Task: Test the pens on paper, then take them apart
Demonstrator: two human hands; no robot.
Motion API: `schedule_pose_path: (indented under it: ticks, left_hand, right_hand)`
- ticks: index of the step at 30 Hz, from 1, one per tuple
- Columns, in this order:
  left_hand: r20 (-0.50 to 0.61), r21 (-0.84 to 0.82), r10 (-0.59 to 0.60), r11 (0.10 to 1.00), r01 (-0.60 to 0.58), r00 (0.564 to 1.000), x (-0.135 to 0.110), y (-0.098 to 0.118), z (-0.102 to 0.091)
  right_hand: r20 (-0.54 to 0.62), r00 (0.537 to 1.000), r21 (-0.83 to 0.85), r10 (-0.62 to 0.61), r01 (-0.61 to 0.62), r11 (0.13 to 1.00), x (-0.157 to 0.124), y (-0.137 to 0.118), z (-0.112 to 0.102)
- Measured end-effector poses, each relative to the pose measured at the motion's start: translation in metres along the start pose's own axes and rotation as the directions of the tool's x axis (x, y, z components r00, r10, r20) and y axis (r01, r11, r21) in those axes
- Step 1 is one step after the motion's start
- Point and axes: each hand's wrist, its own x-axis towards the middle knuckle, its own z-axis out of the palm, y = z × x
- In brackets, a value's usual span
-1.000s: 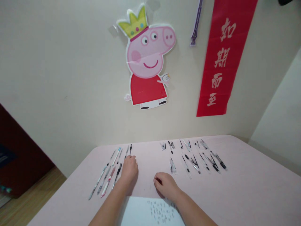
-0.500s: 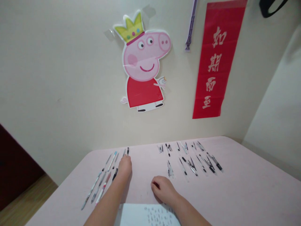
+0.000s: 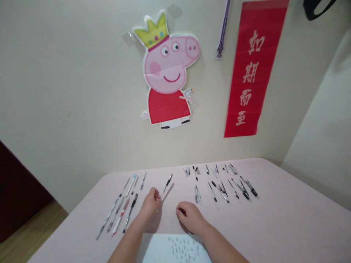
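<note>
My left hand [image 3: 150, 204] is closed in a pinch on one end of a black-and-clear pen [image 3: 166, 185], which points up and away from me over the pink table [image 3: 287, 219]. My right hand [image 3: 189, 216] rests on the table in a loose fist, just beyond a white sheet of paper [image 3: 175, 249] with small written marks. A row of whole pens [image 3: 120, 208] lies to the left of my left hand. Several taken-apart pen pieces [image 3: 222, 182] lie in rows to the right.
The table stands against a cream wall with a cartoon pig cutout [image 3: 167, 73] and a red banner [image 3: 251, 69] with white characters. Dark furniture [image 3: 16, 197] and a wooden floor show at the left. The table's right side meets a white corner wall.
My left hand reached to the far end of the pen row, pinched a black-tipped pen and drew it back toward the middle, lifted off the table. The right hand stayed put.
</note>
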Motion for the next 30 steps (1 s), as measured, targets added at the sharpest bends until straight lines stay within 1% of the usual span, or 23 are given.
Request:
schedule_pose_path:
  ticks: [2,4,6,8,10,12,13,16,19,22,26,30]
  left_hand:
    - [0.037,-0.039,0.029,0.999,-0.027,0.999,-0.012,-0.001,0.007]
    - [0.071,-0.097,0.093,0.992,-0.085,0.993,-0.023,-0.002,0.011]
    - [0.1,-0.126,0.157,0.981,-0.144,0.982,-0.035,-0.003,0.013]
    - [0.13,-0.116,0.208,0.974,-0.193,0.969,-0.044,-0.003,0.014]
    - [0.159,-0.084,0.255,0.966,-0.245,0.954,-0.05,-0.004,0.014]
    - [0.176,-0.039,0.301,0.954,-0.299,0.937,-0.054,-0.005,0.013]
    - [0.175,-0.018,0.323,0.946,-0.325,0.93,-0.055,-0.005,0.013]
    - [0.153,0.03,0.384,0.919,-0.393,0.91,-0.057,-0.007,0.013]
    - [0.148,0.059,0.454,0.883,-0.466,0.879,-0.061,-0.006,0.014]
    - [0.149,0.103,0.505,0.847,-0.521,0.85,-0.067,-0.001,0.014]
    - [0.145,0.13,0.506,0.842,-0.524,0.85,-0.072,0.007,0.012]
    - [0.117,0.136,0.494,0.851,-0.506,0.862,-0.071,0.005,0.013]
  right_hand:
    - [-0.033,0.999,0.13,0.017,-0.012,0.991,0.002,0.003,0.002]
    - [-0.077,0.994,0.336,0.074,-0.044,0.941,0.004,0.005,0.004]
    - [-0.102,0.98,0.555,0.169,-0.085,0.827,0.006,0.006,0.004]
    - [-0.082,0.961,0.709,0.264,-0.131,0.694,0.007,0.006,0.002]
    - [-0.04,0.944,0.788,0.328,-0.172,0.591,0.008,0.005,-0.001]
    - [-0.006,0.93,0.824,0.367,-0.203,0.529,0.009,0.005,-0.003]
    - [0.004,0.927,0.832,0.376,-0.212,0.513,0.01,0.005,-0.003]
    - [0.015,0.929,0.828,0.37,-0.218,0.516,0.011,0.004,-0.002]
    - [0.03,0.942,0.819,0.334,-0.215,0.532,0.011,0.001,0.0]
    - [0.113,0.954,0.817,0.279,-0.249,0.52,0.008,-0.005,0.002]
    - [0.237,0.949,0.785,0.207,-0.312,0.536,0.006,-0.009,0.002]
    - [0.267,0.95,0.766,0.16,-0.31,0.563,0.006,-0.005,0.003]
